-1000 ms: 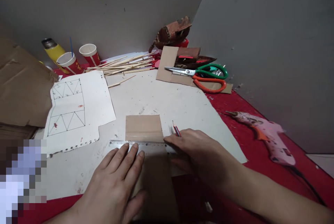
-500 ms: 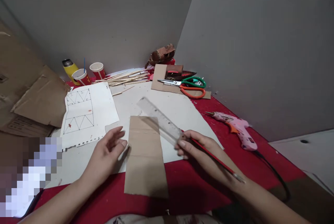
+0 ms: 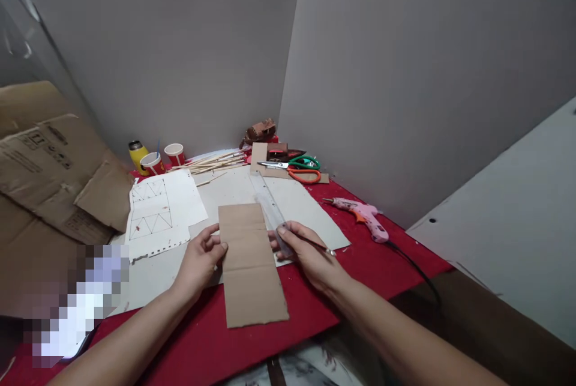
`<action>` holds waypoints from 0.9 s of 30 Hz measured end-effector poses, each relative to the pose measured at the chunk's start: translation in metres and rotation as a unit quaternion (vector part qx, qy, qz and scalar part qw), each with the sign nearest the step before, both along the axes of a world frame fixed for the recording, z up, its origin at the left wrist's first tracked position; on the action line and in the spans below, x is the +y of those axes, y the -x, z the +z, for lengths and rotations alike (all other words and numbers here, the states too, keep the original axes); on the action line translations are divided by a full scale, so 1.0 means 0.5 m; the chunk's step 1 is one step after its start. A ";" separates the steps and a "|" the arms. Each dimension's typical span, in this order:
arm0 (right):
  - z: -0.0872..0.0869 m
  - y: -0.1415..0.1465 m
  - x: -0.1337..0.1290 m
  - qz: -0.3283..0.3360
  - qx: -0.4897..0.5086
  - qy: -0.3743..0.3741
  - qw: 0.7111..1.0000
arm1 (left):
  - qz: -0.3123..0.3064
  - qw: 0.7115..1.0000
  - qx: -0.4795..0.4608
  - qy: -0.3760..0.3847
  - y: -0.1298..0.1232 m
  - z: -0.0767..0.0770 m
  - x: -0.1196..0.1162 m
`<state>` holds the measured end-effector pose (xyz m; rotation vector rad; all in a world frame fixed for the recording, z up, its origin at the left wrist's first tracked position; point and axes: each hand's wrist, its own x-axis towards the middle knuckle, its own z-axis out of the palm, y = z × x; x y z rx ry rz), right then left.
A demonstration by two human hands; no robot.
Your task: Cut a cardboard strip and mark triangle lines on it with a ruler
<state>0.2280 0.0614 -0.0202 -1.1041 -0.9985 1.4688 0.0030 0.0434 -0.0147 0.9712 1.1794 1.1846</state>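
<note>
A tan rectangular piece of cardboard (image 3: 249, 278) with faint creases lies lengthwise before me, over white paper and red cloth. At its left edge my left hand (image 3: 200, 263) is closed, thumb and curled fingers on the border. My right hand (image 3: 310, 254) grips a clear ruler (image 3: 269, 206) at its near end, the ruler pointing away from me. A red pencil (image 3: 321, 248) is tucked in the same hand, its metal-capped end over the wrist. Fingers of the right hand reach the cardboard's right edge; whether they press on it I cannot tell.
Left lies a sheet with truss drawings (image 3: 182, 194). Behind are thin wooden sticks (image 3: 216, 162), paper cups (image 3: 174, 153), a yellow bottle (image 3: 137, 156) and scissors (image 3: 303, 174). A pink glue gun (image 3: 364, 215) with a black cord lies right. Cardboard boxes (image 3: 49, 152) stand left.
My left hand has moved in to the cardboard's edge. The right hand has come closer to it, turning the ruler more lengthwise. The view has shifted.
</note>
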 end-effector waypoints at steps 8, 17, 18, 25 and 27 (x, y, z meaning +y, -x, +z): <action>0.031 -0.021 -0.034 0.013 0.008 -0.107 0.994 | -0.003 0.998 0.003 -0.066 -0.005 0.049 -0.026; 0.060 -0.032 -0.012 0.011 0.048 -0.130 0.990 | -0.005 0.998 0.007 -0.066 -0.021 0.098 -0.020; 0.062 -0.034 -0.005 0.008 0.062 -0.125 0.990 | -0.005 0.998 0.002 -0.061 -0.023 0.101 -0.016; 0.087 -0.076 0.039 -0.058 0.072 -0.143 0.985 | 0.029 0.999 -0.013 -0.032 -0.030 0.126 0.004; 0.097 -0.093 0.052 -0.080 0.058 -0.151 0.984 | 0.028 0.999 -0.017 -0.027 -0.033 0.129 0.011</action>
